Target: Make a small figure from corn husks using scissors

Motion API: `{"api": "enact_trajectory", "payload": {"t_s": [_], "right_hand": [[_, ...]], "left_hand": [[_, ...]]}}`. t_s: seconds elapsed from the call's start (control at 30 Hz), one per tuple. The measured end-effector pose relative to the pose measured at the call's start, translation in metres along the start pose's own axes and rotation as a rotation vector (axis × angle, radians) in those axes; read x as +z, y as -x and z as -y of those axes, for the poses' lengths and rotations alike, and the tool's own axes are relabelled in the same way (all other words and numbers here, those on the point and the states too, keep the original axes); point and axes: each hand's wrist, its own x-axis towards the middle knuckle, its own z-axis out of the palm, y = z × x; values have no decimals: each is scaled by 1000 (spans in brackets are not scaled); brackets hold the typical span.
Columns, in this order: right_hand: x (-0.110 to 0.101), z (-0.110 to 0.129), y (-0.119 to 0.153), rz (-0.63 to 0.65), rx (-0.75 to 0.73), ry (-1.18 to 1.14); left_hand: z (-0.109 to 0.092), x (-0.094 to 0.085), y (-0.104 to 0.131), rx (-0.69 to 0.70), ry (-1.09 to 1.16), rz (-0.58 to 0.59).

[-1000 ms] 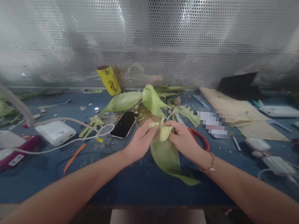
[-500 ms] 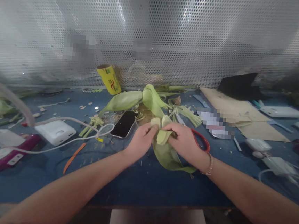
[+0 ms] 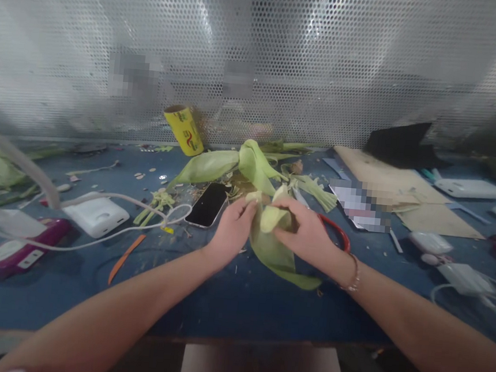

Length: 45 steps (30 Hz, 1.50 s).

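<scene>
Between my two hands is a pale green corn husk (image 3: pixel 270 254), its upper end folded over and its long tail curving down to the table. My left hand (image 3: pixel 235 222) pinches the upper left edge of it between thumb and fingers. On the other side, my right hand (image 3: pixel 303 228) has its thumb and fingers closed around the folded, rolled part. Just beyond the hands lies another broad piece, a twisted corn husk (image 3: pixel 254 166). A red loop handle (image 3: pixel 340 232) shows partly behind my right hand; the rest is hidden.
A phone (image 3: pixel 207 204) lies left of my hands, near a looped white cable (image 3: pixel 142 203) and an orange strip (image 3: pixel 126 258). A yellow tube (image 3: pixel 184 130) leans at the perforated metal screen (image 3: pixel 285 56). Brown paper (image 3: pixel 379 177), a power strip (image 3: pixel 25 247) and white adapters (image 3: pixel 97 216) flank the work area.
My right fingers have shifted on the fold, and the rolled part has turned toward me. My left hand keeps its pinch, with the wrist slightly changed. The view has shifted a little.
</scene>
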Motion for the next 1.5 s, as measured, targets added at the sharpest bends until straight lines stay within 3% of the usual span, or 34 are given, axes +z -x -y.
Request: {"api": "enact_trajectory", "payload": {"t_s": [0.13,0.23,0.33,0.5,0.63,0.73,0.83,0.93,1.03,1.13,1.3,1.5], "right_hand": [[0,2,-5,107,273,-103],[-2,1,-7,96,321,-180],[-3,0,-7,45,316,-231],[-2,-4,0,-3,53,-97],[-4,-2,5,41,-176,5],[-3,1,2,28,-29,-97],[0,-3,-4,7,239,-371],[2,-11,-7,40,352,-531],[2,-14,-8,47,379,-501],[2,-13,-8,46,361,-478],[3,-10,-8,4,402,-419],[2,-7,-6,-105,352,-481]], "left_hand": [[-3,0,1,23,-35,7],[0,2,3,24,-78,89],[3,4,6,-68,-37,150],[7,10,8,-214,211,104],[10,9,6,-237,268,100],[12,7,4,-229,263,110],[10,7,1,-290,337,20],[3,8,-1,-386,474,-35],[-2,7,0,-409,549,-18],[-2,6,1,-339,520,33],[7,5,0,-209,386,-25],[5,5,-3,-314,464,-75]]}}
